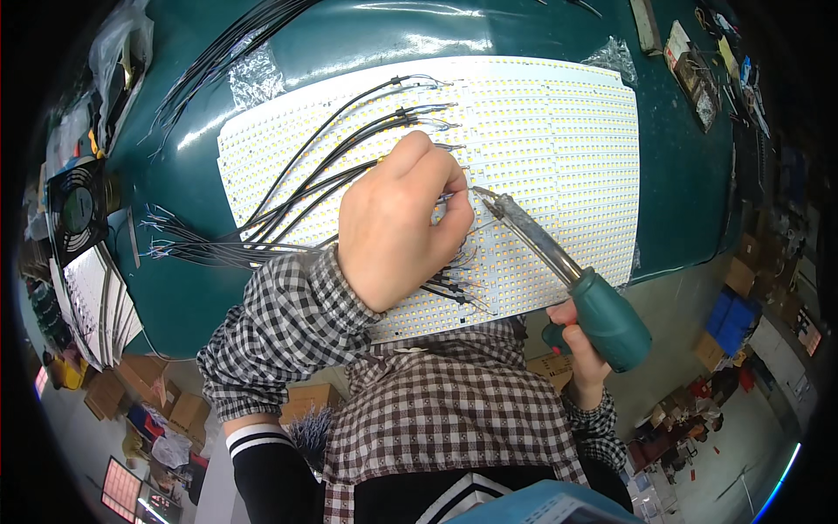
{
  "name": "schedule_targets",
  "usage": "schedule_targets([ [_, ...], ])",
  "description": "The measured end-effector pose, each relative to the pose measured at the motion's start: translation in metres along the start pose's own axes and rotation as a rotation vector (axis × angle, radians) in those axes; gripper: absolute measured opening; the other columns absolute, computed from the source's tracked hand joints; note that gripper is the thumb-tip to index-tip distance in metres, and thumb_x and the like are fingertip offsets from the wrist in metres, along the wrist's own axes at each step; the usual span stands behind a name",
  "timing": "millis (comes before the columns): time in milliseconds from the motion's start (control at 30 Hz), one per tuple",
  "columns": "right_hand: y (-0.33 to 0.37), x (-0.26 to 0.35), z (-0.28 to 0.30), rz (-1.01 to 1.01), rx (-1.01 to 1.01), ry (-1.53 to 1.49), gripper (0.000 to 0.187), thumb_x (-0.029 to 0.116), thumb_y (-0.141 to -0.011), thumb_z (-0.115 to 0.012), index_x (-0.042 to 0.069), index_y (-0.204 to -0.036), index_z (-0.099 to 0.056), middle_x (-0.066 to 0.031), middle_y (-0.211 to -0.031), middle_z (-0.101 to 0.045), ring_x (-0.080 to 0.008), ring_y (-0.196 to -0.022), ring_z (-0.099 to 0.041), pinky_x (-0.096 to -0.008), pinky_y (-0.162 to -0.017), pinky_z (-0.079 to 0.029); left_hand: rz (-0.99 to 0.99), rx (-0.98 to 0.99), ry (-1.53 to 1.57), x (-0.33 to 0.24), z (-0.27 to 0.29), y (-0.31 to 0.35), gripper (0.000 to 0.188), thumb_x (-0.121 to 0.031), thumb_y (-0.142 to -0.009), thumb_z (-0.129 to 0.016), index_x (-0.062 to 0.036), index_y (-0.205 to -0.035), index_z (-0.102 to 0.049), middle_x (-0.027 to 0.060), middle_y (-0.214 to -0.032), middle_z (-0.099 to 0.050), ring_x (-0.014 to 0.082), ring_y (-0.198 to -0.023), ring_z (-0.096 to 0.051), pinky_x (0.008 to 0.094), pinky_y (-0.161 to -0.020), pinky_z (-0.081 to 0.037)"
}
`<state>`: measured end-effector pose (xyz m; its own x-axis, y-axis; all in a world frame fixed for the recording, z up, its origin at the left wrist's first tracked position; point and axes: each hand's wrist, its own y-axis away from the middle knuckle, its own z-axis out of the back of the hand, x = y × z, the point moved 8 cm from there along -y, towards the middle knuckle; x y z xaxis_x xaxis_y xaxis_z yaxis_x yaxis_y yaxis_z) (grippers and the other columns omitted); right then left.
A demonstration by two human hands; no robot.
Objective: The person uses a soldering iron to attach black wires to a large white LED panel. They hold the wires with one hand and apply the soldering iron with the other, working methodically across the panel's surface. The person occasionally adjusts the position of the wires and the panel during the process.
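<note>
A large white LED board, dotted with rows of small yellowish chips, lies before me. Black cables with thin, stripped wire ends run across its left half, and several ends rest along its middle seam. My left hand is over the board, thumb and forefinger pinched on a thin wire beside that seam; the palm hides part of the cables. My right hand grips a soldering iron with a green handle and a metal shaft. Its tip is close to my left fingertips; whether it touches the wire I cannot tell.
The board lies on a dark green table. Another cable bundle lies at the far left, near clear plastic film. A black fan stands at the left edge. Tools and scraps lie far right. Cardboard boxes stand on the floor.
</note>
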<state>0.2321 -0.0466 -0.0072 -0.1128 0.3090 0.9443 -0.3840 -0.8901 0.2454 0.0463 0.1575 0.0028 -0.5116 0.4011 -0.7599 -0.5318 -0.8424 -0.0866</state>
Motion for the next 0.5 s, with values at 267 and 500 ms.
schedule_targets([
  [267,0.0000,0.0014,-0.0012,-0.019,-0.017,0.015,0.034,0.013,-0.074,-0.084,-0.004,-0.101,-0.071,-0.0100,-0.089,-0.072,-0.0159,-0.081,-0.068,-0.0290,-0.075,-0.054,-0.015,0.001,-0.003,-0.0012,0.0001,0.0001,0.013,0.001,-0.073,-0.070,-0.0043,-0.079,-0.060,0.0061,-0.077,-0.054,0.0195,-0.062,-0.059,0.0296,-0.056,-0.049],
  [500,-0.0009,0.0036,-0.0019,0.051,0.038,0.045,0.033,0.011,-0.076,-0.082,-0.004,-0.103,-0.069,-0.0106,-0.091,-0.071,-0.0177,-0.082,-0.068,-0.0299,-0.077,-0.054,-0.019,-0.005,0.014,-0.0005,-0.0002,0.0002,0.014,0.000,-0.072,-0.070,-0.0049,-0.079,-0.059,0.0070,-0.077,-0.053,0.0223,-0.062,-0.059,0.0323,-0.054,-0.048],
])
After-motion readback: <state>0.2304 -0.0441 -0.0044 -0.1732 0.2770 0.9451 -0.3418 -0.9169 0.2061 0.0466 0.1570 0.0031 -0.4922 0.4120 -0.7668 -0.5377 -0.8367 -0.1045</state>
